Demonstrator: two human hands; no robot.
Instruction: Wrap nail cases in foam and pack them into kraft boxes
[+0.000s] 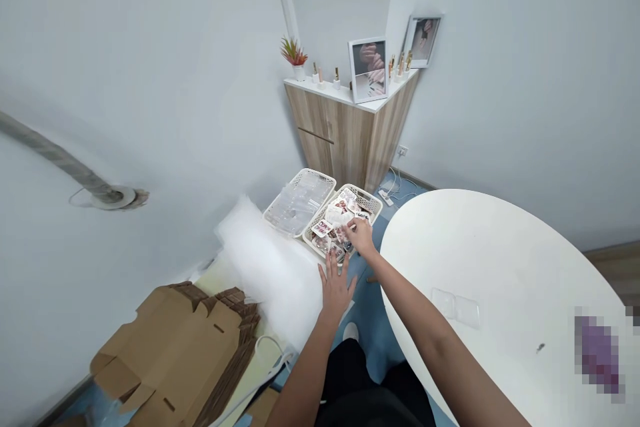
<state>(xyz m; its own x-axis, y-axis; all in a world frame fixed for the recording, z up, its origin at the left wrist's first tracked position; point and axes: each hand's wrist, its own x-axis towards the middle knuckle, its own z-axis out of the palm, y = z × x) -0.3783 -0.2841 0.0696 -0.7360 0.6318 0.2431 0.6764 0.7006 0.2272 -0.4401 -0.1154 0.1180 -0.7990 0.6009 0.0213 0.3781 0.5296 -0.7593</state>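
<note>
My right hand reaches into a white plastic basket full of small printed packets, its fingers curled and pinching one of the packets at the near edge. My left hand lies open with fingers spread, resting flat on a roll of white foam sheet just in front of the basket. A second white basket to the left holds clear plastic cases.
A round white table at right carries a clear plastic case. A stack of flattened cardboard boxes lies at lower left. A wooden cabinet with framed pictures, small bottles and a plant stands in the corner. A power strip lies on the floor.
</note>
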